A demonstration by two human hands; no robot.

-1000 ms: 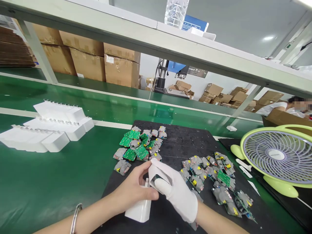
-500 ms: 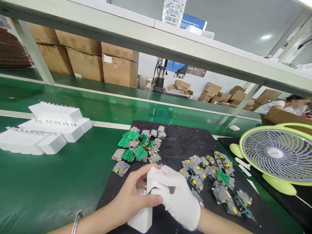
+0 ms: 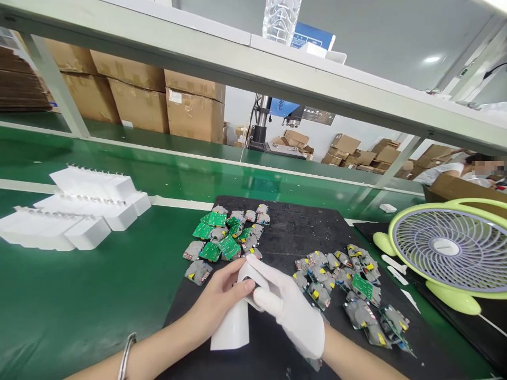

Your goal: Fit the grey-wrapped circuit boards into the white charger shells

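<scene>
My bare left hand (image 3: 222,303) is closed on a white plastic housing (image 3: 254,275), its thumb pressed on the near side by a dark opening. On the other side, my white-gloved right hand (image 3: 291,309) grips the same housing with thumb and fingers. Just below the hands is a white box-shaped case (image 3: 232,330) over the black mat (image 3: 301,227); whether it joins the held housing is hidden. Circuit boards with grey filler (image 3: 227,245) lie beyond my left hand, some green side up. More circuit boards (image 3: 320,274) are spread to the right.
Rows of white cases (image 3: 91,203) stand at the left on the green bench (image 3: 130,285). A lime-green fan (image 3: 447,248) sits at the right, with white strips (image 3: 397,275) beside it. An overhead shelf (image 3: 190,42) crosses above. Another person (image 3: 447,171) is at the far right.
The housing has tilted between my hands, and my right fingers have shifted around it. The white case below appears slightly higher in the view.
</scene>
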